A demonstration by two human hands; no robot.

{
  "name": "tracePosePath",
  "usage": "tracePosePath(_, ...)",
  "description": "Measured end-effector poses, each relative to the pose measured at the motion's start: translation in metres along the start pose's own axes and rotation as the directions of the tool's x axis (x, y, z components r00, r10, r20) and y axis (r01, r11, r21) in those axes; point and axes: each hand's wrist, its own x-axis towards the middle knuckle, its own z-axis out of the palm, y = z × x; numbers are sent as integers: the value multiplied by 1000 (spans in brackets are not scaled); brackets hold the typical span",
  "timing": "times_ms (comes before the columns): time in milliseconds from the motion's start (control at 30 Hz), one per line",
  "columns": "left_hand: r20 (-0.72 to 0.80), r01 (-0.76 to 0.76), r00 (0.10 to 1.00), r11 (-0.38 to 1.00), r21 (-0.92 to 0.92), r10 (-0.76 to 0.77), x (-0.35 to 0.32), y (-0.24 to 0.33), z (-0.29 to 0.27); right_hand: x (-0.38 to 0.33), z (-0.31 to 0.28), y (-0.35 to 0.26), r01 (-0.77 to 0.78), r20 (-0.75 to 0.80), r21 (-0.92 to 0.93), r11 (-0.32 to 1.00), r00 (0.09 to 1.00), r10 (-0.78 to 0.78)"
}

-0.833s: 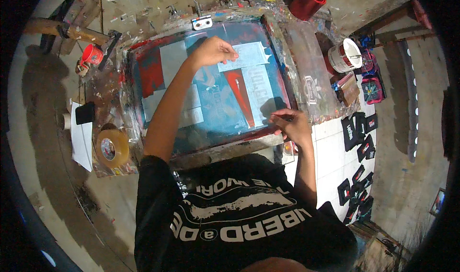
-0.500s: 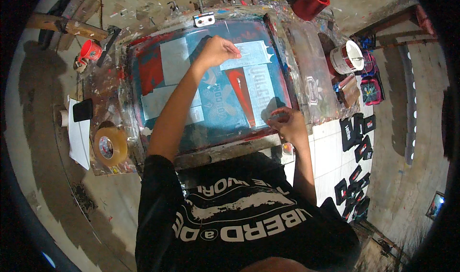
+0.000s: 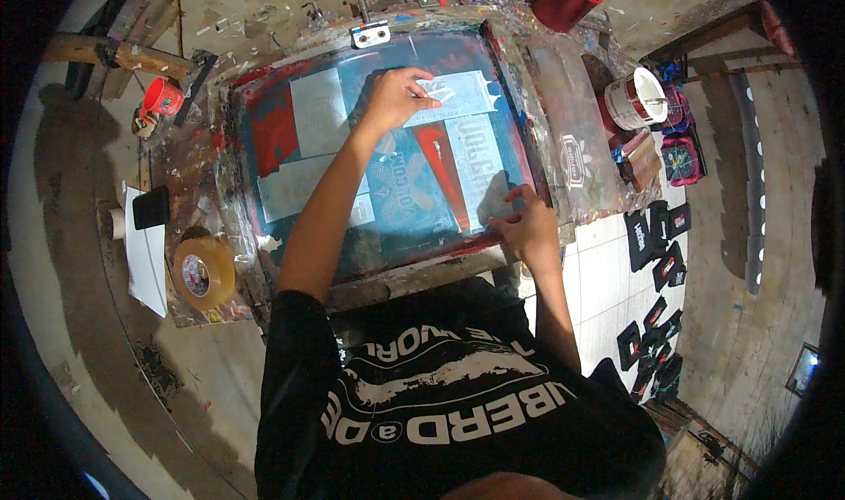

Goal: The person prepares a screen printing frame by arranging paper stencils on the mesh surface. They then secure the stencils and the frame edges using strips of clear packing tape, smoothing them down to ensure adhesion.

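A blue-meshed screen printing frame (image 3: 352,284) lies in front of me, with pale paper strips on its mesh. My left hand (image 3: 398,99) rests at the left end of the upper paper strip (image 3: 466,95), thumb and fingers apart. Near the lower end of the upright paper strip (image 3: 475,170) is my right hand (image 3: 531,229), its thumb and forefinger spread over the frame's right corner. Between the strips and the printed design (image 3: 400,187) runs a bare red wedge (image 3: 438,170). More pale sheets (image 3: 319,113) cover the left part, partly hidden by my left forearm.
A roll of clear tape (image 3: 204,273) and a dark phone (image 3: 151,208) on a white sheet lie to the left, below a red cup (image 3: 164,97). At right stand a white tub (image 3: 635,99) and a red pot (image 3: 566,3). Black folded pieces (image 3: 641,240) lie on white tiles.
My left hand's fingers have parted from a pinch at the upper strip. My right hand's fingers have spread wider near the frame's corner. The whole view has shifted slightly.
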Motion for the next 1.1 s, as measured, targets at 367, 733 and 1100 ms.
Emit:
tracePosePath(367,-161,-193,956,940,283,245,-7,9,15,-4,2,-1,-21,-152,-469,883,987,-57)
tracePosePath(733,-5,-136,978,661,738,207,-45,29,83,-16,1,5,554,30,-238,797,825,-565)
tracePosePath(1100,-146,-36,975,770,637,166,-60,29,29,-24,-5,-21,610,169,-321,724,789,-590)
